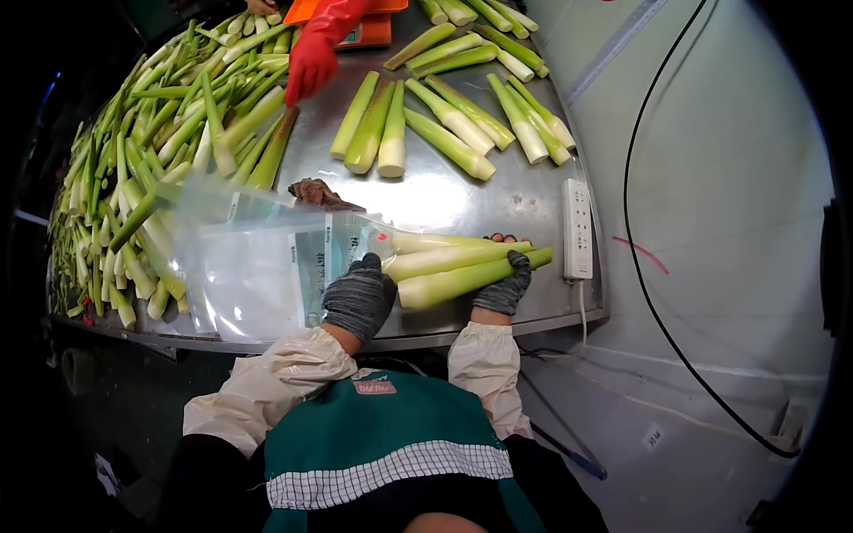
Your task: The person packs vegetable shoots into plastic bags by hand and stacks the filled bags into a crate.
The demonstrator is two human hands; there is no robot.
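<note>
Three stems (458, 260), pale green and white, lie side by side just below and right of the frame's centre, above the front part of the metal table (524, 200). The right hand (504, 289), in a grey glove, grips them near their right ends, thumb over the nearest stem and fingertips showing past the farthest. Their left ends meet the edge of a clear plastic bag (249, 280); whether any tip is inside, I cannot tell. The left hand (360, 298), also gloved, is closed on the bag's right edge, thumb uppermost.

To do this well, I would hold the trio level and the left ends even, so that no single stem catches the film. A firm but gentle right grip should spare the smooth skins, while the left thumb is best placed to hold the bag's edge clear of the cut ends.

Just above the bag sits a crumpled brown cloth (320, 194). Loose stems (392, 133) lie in small groups at upper centre and upper right, and a large pile (213, 120) fills the upper left. A co-worker's red-gloved hand (311, 69) reaches toward that pile, beside an orange scale (378, 31). At right, a white power strip (577, 229) lies along the table's edge.
</note>
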